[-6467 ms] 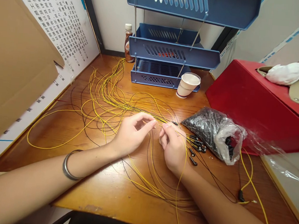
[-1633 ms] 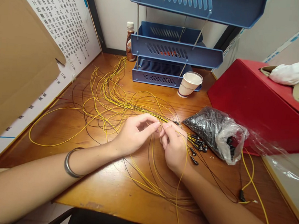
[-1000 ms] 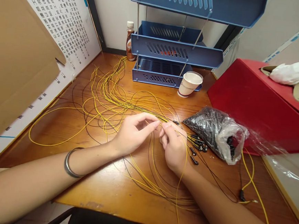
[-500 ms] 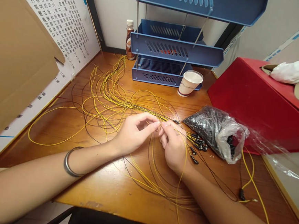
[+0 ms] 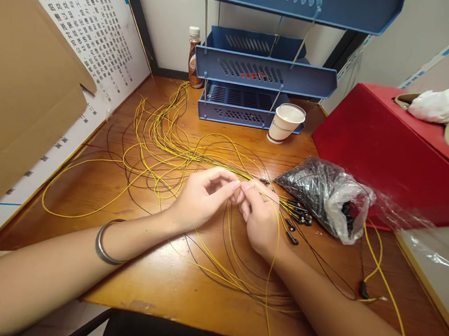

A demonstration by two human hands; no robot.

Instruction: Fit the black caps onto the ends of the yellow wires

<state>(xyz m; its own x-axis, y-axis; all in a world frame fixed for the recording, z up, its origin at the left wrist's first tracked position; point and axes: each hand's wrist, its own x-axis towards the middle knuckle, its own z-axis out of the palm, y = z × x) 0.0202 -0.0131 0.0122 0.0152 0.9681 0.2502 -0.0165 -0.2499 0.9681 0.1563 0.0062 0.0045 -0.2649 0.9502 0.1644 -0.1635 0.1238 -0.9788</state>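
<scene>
The white board [image 5: 91, 33] leaning at the left is covered with rows of small black Chinese characters, set in a dense grid at the top and in looser single columns lower down; they are too small and too slanted to read one by one. The brown bottle [image 5: 193, 57] beside the blue trays [image 5: 270, 78] bears a label with white letters that seem to begin "NE", the rest turned away. The paper cup [image 5: 284, 123] carries a thin line of fine dark print around its wall, too small to make out. Nothing else bears legible writing, numbers or signs.
</scene>
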